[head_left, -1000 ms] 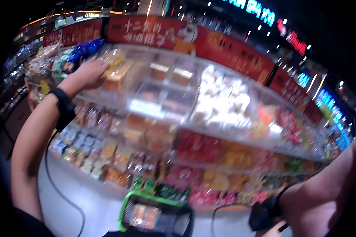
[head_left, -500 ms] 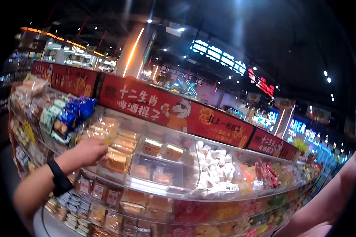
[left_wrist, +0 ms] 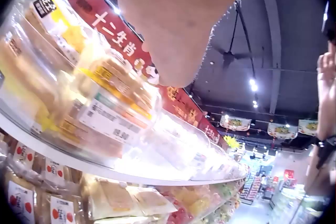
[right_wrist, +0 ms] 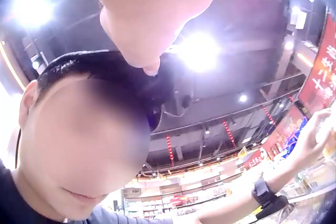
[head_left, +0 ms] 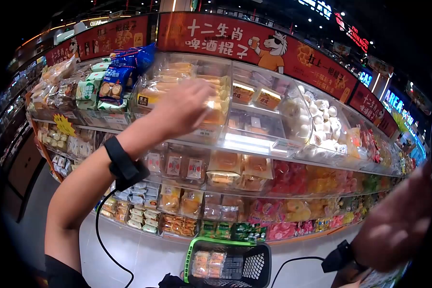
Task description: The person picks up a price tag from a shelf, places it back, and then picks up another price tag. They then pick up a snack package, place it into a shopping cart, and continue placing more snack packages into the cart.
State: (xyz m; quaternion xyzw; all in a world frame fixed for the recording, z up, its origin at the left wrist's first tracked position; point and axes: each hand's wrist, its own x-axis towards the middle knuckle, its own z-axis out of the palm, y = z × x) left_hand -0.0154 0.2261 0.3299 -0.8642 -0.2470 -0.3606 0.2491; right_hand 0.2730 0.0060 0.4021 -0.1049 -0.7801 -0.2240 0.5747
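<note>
My left hand (head_left: 185, 108) reaches over a clear bin of packaged yellow bread (head_left: 170, 77) on the top shelf, its fingers blurred. In the right wrist view, the left hand (right_wrist: 315, 140) has its thumb spread apart from the fingers. A wrapped bread pack with a white price label (left_wrist: 113, 119) sits just below this hand in the left wrist view. On the head view's right edge, my raised right hand (head_left: 396, 221) is motion-blurred, with nothing visible in it. Its fingertip overlaps the dark headgear (right_wrist: 157, 87) in the right wrist view.
Blue snack bags (head_left: 117, 79) lie left of the bread, and a bin of white wrapped pieces (head_left: 324, 120) is to the right. Lower shelves hold several rows of packaged sweets. A green-rimmed black basket (head_left: 261, 264) with wrapped packs (head_left: 209, 264) stands below.
The head view tilted up, then back down, bringing the basket into view again. My left hand has shifted right over the bread bin. The right hand has come into view at the right edge.
</note>
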